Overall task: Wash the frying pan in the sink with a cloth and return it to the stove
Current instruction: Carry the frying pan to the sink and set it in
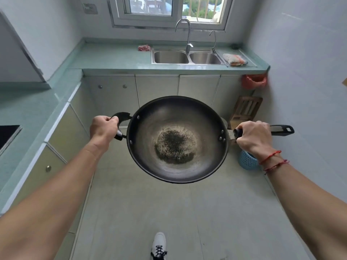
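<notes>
**Holding the Dirty Pan Level, Well Short of the Sink**

At far left we see the dark stove (7, 136) set into the counter, with no pan on it; our left hand (103, 129) is curled round the small loop handle (122, 117), sharing the weight; the frying pan (177, 109) hangs over the floor, well apart from the cabinets, kept flat, we judge, so the dark residue (175, 145) stays in its bowl; the sink (187, 57) lies ahead under the window; our right hand (253, 136) clenches the long handle (281, 129) close to the rim for control; a folded cloth (234, 59) waits just right of the sink.
</notes>
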`<state>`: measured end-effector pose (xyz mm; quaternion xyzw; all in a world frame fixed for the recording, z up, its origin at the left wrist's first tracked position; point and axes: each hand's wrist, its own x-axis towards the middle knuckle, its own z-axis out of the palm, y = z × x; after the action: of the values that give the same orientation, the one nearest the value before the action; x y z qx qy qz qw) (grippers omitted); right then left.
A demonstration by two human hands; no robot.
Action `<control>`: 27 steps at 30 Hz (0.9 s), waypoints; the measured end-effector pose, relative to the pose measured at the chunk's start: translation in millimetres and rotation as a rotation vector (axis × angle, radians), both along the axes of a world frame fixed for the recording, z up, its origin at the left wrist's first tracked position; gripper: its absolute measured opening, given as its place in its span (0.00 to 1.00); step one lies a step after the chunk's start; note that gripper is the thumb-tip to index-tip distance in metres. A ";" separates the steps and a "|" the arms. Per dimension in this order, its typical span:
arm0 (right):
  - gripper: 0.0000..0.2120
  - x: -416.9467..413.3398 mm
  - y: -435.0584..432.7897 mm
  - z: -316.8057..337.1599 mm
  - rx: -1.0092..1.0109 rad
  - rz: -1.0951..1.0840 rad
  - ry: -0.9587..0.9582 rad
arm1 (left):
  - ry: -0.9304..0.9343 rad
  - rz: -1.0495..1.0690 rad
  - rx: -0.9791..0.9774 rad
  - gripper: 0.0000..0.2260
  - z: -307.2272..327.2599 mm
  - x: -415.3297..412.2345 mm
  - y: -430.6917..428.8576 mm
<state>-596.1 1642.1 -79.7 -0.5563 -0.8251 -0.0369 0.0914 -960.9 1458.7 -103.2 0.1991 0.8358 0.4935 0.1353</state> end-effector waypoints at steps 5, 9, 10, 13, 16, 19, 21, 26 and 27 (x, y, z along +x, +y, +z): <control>0.07 -41.9 71.0 2.6 -0.007 -0.027 -0.006 | -0.025 -0.032 0.019 0.14 4.7 -44.4 74.3; 0.06 -65.6 126.3 2.2 -0.007 -0.044 0.005 | -0.016 -0.040 0.009 0.13 9.8 -66.4 130.6; 0.06 -70.9 139.8 2.0 -0.005 -0.047 0.012 | -0.013 -0.049 0.009 0.13 11.4 -71.8 145.1; 0.04 -84.6 179.9 -1.2 -0.011 -0.054 0.010 | -0.010 -0.047 0.005 0.13 11.9 -88.2 187.5; 0.04 -99.0 223.3 -4.6 -0.024 -0.057 -0.001 | -0.028 -0.038 0.009 0.13 7.2 -103.2 231.4; 0.06 -112.7 272.8 -7.2 -0.027 -0.050 -0.008 | -0.053 -0.014 0.031 0.13 0.2 -119.1 278.8; 0.07 -121.4 301.6 -8.2 -0.027 -0.041 -0.010 | -0.061 0.000 0.044 0.12 -2.2 -127.0 305.1; 0.09 -145.2 385.6 -4.2 -0.034 -0.022 -0.017 | -0.073 0.010 0.053 0.12 -1.4 -146.8 378.2; 0.09 -151.3 400.7 -2.5 -0.031 -0.015 -0.012 | -0.078 0.011 0.059 0.12 0.2 -151.9 391.3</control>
<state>-747.4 2042.8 -82.3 -0.5636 -0.8219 -0.0283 0.0775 -1112.8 1850.0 -103.0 0.1793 0.8160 0.5260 0.1590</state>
